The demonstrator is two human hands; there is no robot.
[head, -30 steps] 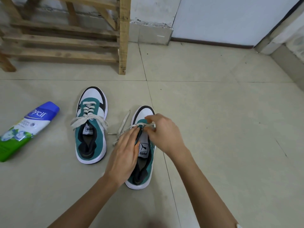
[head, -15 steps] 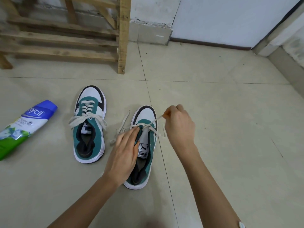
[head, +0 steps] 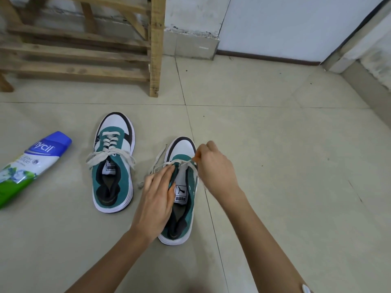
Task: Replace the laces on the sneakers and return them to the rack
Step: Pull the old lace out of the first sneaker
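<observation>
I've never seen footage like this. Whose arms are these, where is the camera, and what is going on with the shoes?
No machine here: these are a person's two bare arms, filmed by one camera worn on their head, looking down at a tiled floor. The left hand lies with straight fingers against the nearer sneaker, steadying it. The right hand pinches that sneaker's pale lace near the toe end, its grip closed on it. A second sneaker, laced with loose ends, stands to the left. Further left lies a blue, white and green bottle. A wooden rack stands behind.
</observation>
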